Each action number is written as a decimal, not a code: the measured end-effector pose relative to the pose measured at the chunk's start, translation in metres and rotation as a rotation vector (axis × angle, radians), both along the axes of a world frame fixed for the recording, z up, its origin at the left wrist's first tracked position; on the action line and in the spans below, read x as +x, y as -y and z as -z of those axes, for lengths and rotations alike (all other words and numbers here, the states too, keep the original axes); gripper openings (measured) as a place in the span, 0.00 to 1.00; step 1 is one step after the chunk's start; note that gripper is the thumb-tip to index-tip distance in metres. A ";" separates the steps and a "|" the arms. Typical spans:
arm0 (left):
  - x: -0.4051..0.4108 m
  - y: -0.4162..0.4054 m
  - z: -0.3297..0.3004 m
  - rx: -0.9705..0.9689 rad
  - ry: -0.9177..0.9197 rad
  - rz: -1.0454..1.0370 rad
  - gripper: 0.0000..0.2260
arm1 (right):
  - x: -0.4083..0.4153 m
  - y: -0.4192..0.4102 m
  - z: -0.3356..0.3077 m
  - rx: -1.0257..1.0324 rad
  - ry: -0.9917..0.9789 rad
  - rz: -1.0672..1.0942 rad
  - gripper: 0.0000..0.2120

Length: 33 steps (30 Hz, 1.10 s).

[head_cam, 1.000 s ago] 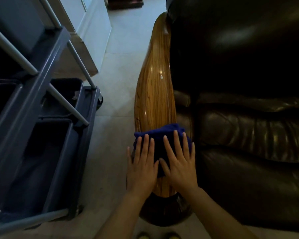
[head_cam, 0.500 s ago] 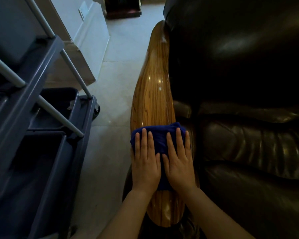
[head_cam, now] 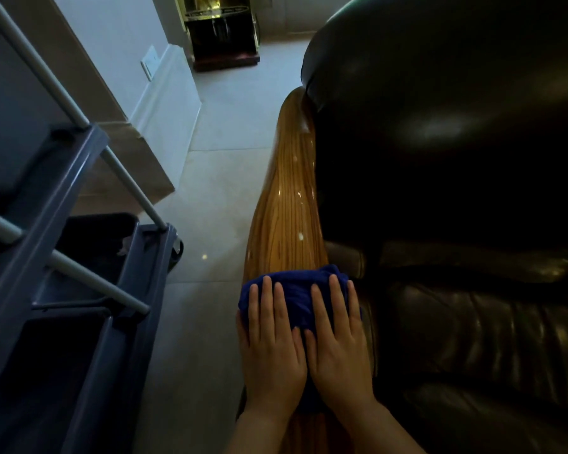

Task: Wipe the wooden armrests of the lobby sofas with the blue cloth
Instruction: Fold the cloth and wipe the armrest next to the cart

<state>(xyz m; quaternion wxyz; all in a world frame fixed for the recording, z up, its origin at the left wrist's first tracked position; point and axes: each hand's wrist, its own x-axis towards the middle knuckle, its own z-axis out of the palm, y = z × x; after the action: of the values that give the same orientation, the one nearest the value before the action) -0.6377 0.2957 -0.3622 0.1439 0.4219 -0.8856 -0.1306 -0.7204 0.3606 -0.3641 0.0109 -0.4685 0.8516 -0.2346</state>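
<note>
A glossy striped wooden armrest (head_cam: 287,208) runs away from me along the left side of a dark leather sofa (head_cam: 456,191). A bunched blue cloth (head_cam: 299,286) lies across the armrest's near part. My left hand (head_cam: 271,345) and my right hand (head_cam: 336,342) lie side by side on the cloth, fingers straight and pointing forward, pressing it flat onto the wood. Most of the cloth is hidden under my palms.
A grey cleaning cart (head_cam: 63,290) with metal rails and dark bins stands close on the left. Pale floor tiles (head_cam: 210,224) form a narrow gap between cart and armrest. A white wall base (head_cam: 164,103) and a dark stand (head_cam: 223,34) are farther back.
Both hands have slid the cloth forward along the armrest, away from its rounded near end. The view has tilted upward, showing more of the far floor.
</note>
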 end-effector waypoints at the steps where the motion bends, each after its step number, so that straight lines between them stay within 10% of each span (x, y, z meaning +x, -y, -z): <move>1: -0.004 0.007 -0.002 0.008 0.003 0.001 0.27 | -0.004 0.006 -0.002 0.001 -0.004 0.004 0.28; 23: -0.156 0.205 -0.046 0.069 0.036 0.032 0.25 | -0.154 0.208 -0.037 0.305 -0.072 -0.031 0.27; 33: -0.178 0.230 -0.045 0.225 -0.174 0.097 0.22 | -0.181 0.239 -0.040 0.087 -0.008 -0.040 0.25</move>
<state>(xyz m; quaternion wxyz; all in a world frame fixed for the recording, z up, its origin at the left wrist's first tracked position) -0.8154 0.0656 -0.3176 0.1654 0.3791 -0.8690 -0.2717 -0.9016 0.1219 -0.3242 0.0327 -0.4854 0.8515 -0.1954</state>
